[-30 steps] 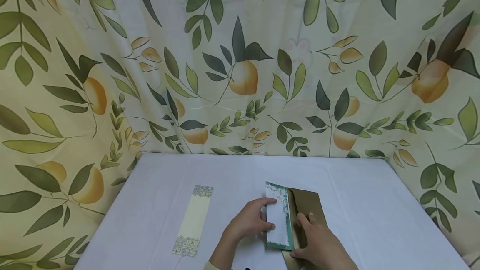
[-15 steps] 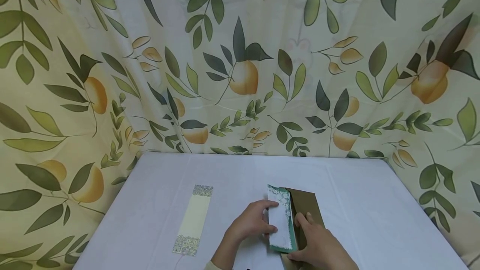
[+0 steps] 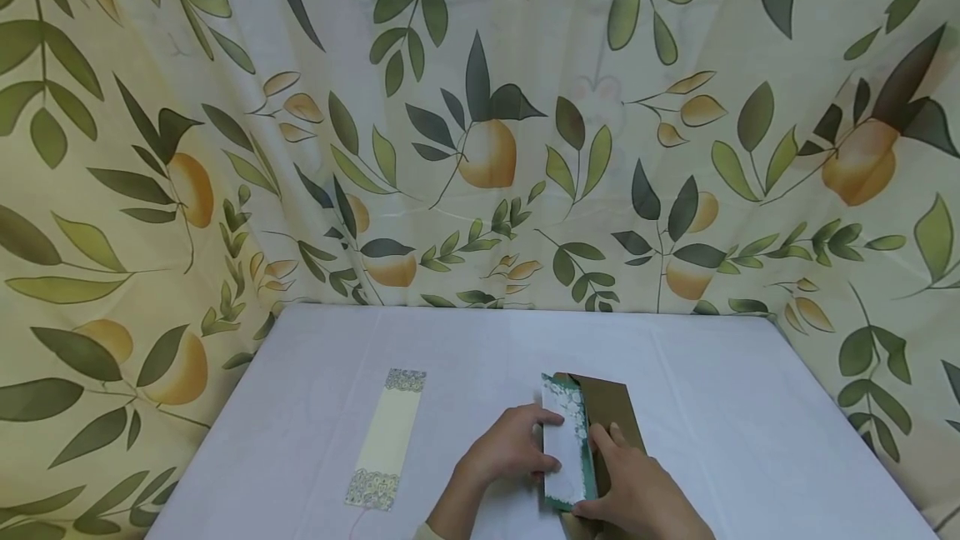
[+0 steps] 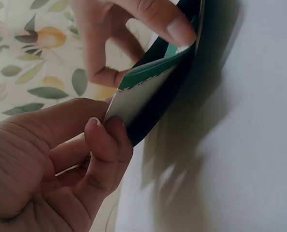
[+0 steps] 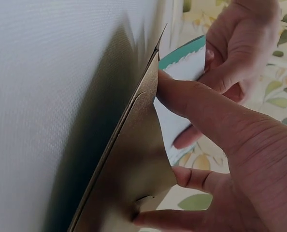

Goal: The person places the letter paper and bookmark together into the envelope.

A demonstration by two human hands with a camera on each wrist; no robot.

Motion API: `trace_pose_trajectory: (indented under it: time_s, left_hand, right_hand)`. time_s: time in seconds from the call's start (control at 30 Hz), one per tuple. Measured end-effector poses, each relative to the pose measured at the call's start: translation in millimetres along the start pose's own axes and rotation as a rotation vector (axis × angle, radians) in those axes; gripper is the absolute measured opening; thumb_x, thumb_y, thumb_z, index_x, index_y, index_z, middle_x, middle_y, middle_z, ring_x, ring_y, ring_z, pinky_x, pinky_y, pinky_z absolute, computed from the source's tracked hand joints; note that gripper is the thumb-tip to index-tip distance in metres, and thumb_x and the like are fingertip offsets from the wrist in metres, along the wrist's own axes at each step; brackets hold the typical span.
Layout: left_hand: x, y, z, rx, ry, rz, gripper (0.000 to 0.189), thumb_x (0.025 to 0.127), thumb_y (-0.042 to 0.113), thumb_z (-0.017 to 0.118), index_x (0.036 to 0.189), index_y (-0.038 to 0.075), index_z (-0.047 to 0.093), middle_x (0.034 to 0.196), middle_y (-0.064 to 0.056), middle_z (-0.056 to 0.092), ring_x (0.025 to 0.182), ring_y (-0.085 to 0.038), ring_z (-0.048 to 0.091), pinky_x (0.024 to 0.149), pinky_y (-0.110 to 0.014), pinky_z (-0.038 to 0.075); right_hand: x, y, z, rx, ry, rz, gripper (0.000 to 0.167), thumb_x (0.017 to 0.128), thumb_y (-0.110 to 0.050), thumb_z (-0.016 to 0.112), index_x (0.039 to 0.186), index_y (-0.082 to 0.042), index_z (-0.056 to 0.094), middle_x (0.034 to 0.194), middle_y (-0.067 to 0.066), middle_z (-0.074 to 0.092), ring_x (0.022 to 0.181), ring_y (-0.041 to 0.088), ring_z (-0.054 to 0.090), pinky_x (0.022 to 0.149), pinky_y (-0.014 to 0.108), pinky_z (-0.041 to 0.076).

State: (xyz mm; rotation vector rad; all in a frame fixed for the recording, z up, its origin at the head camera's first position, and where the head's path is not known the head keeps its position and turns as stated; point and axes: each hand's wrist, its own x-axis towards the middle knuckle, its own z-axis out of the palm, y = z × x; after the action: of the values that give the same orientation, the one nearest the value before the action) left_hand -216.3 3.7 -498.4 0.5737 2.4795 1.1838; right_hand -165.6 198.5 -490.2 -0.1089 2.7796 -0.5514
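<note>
A white card with a green floral border [image 3: 567, 461] stands tilted over the table, its right edge at the mouth of a brown envelope [image 3: 611, 411]. My left hand [image 3: 517, 442] pinches the card by its left edge, thumb on one face and fingers on the other. With thumb and fingers my right hand [image 3: 641, 482] grips the envelope and spreads its mouth. In the left wrist view the card [image 4: 148, 94] runs into the dark opening, so its far edge is hidden. The right wrist view shows the envelope's bronze side [image 5: 129, 150] bowed outward.
On the left of the white table [image 3: 465, 348] lies a cream bookmark [image 3: 387, 432] with patterned ends and a thin pink string. Behind the table hangs a curtain [image 3: 420, 232] printed with leaves and fruit.
The left hand and card have shifted right and slightly toward me, and the card's right edge has gone deeper into the envelope. The envelope has moved slightly left; the bookmark stays put.
</note>
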Motion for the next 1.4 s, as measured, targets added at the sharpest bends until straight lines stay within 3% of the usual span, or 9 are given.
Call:
trace_pose_trajectory:
  time_s: [0.23,0.4,0.47,0.67,0.87,0.97,1.1,1.4]
  left_hand:
    - [1.8,3.7,7.3,0.027,0.003,-0.011,0.064,0.077,0.010,0.093,0.136,0.008,0.067,0.129,-0.004,0.069,0.101,-0.008,0.058,0.094,-0.029,0.048]
    - [0.6,2.5,8.7,-0.076,0.068,-0.044,0.091,0.074,0.006,0.094,0.152,0.005,0.046,0.110,-0.004,0.070,0.089,-0.009,0.061,0.087,-0.032,0.051]
    - [0.5,2.0,8.2,-0.092,0.082,-0.043,0.094,0.074,0.004,0.093,0.153,0.004,0.044,0.101,-0.002,0.068,0.082,-0.009,0.059,0.083,-0.031,0.051]
    - [2.4,1.9,7.2,-0.034,0.066,-0.023,0.080,0.075,0.005,0.093,0.146,0.006,0.056,0.106,-0.002,0.069,0.088,-0.009,0.057,0.086,-0.029,0.049]
    - [1.5,2.6,6.9,-0.056,0.034,-0.021,0.076,0.076,0.003,0.091,0.145,0.003,0.058,0.105,-0.002,0.072,0.087,-0.006,0.059,0.090,-0.028,0.050]
    - [-0.6,3.2,6.9,-0.090,0.027,-0.010,0.076,0.077,0.000,0.089,0.145,0.001,0.056,0.103,-0.003,0.072,0.079,-0.005,0.060,0.087,-0.027,0.050]
    - [-3.5,3.6,7.6,-0.167,0.010,0.013,0.075,0.078,-0.006,0.086,0.146,-0.001,0.054,0.103,-0.006,0.071,0.070,-0.005,0.062,0.074,-0.024,0.052]
    - [-3.4,3.3,11.4,-0.266,-0.005,0.031,0.073,0.080,-0.011,0.082,0.146,-0.003,0.052,0.100,-0.003,0.067,0.072,-0.006,0.066,0.066,-0.023,0.054]
  right_hand:
    - [-0.4,-4,1,0.013,-0.005,0.007,0.112,0.060,-0.057,0.096,0.145,-0.002,0.049,0.146,0.042,0.042,0.111,0.057,0.060,0.084,0.068,0.051]
    - [-1.4,-5,3,0.021,0.015,-0.005,0.112,0.059,-0.057,0.096,0.145,-0.002,0.050,0.145,0.043,0.042,0.108,0.055,0.063,0.082,0.067,0.052]
    - [-1.2,-5,4,0.016,0.020,-0.011,0.112,0.059,-0.057,0.096,0.145,-0.003,0.050,0.144,0.044,0.042,0.108,0.055,0.063,0.082,0.067,0.052]
    - [-0.7,-6,5,0.011,0.020,-0.013,0.112,0.060,-0.055,0.096,0.146,-0.002,0.050,0.145,0.044,0.041,0.108,0.055,0.063,0.081,0.066,0.053]
    - [-2.3,-7,6,0.022,0.017,-0.020,0.109,0.060,-0.055,0.096,0.144,-0.003,0.050,0.146,0.042,0.043,0.104,0.052,0.065,0.080,0.063,0.053]
    - [-2.9,-10,6,0.039,0.024,-0.024,0.109,0.060,-0.054,0.097,0.145,-0.004,0.050,0.147,0.039,0.043,0.105,0.049,0.066,0.081,0.062,0.054]
    - [-3.9,-13,5,0.059,0.026,-0.030,0.109,0.060,-0.054,0.097,0.146,-0.007,0.050,0.150,0.036,0.044,0.104,0.046,0.066,0.082,0.061,0.053]
    - [-8.7,-17,2,0.109,0.052,-0.080,0.104,0.060,-0.049,0.098,0.143,-0.010,0.049,0.137,0.014,0.058,0.086,0.028,0.065,0.073,0.052,0.055]
